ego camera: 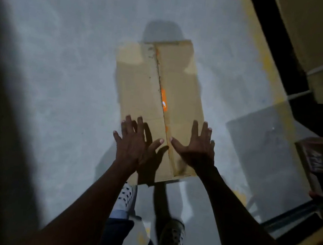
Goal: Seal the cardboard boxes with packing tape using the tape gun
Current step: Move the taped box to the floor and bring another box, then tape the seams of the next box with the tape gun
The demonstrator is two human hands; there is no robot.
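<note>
Partly, the left hand [133,143] hides the cardboard box [158,93] corner.

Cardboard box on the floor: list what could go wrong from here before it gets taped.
1. The centre seam gapes, orange showing through; tape laid now may bridge a gap rather than close it.
2. Both the left hand and right hand are spread open above the near end of the cardboard box, and no tape gun is in view.
3. Dim light and shadows could hide the seam line.
</note>
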